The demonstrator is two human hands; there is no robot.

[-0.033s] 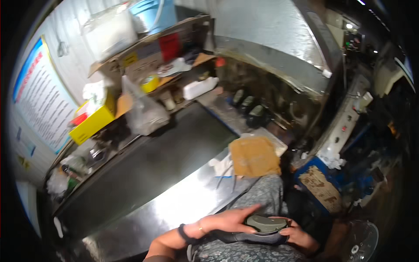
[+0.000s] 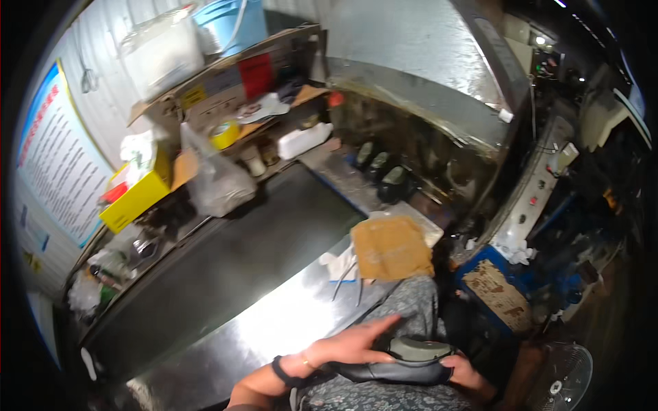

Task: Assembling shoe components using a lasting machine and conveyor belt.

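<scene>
Between left fingers (image 2: 381,357) and right fingers (image 2: 450,361), dark shoe (image 2: 406,370).

Above my left hand (image 2: 353,347) I wore a plain black band (image 2: 282,370), fairly thick, and closer to the knuckles a thin gold-coloured bracelet (image 2: 306,360). My clothes (image 2: 387,394) were dark grey, strewn with small pale flowers. A sliver of dark sleeve (image 2: 245,408) showed on that arm.

A workshop — metal-topped bench (image 2: 205,356), cluttered shelf (image 2: 306,95), sheet-metal housing (image 2: 411,51).
</scene>
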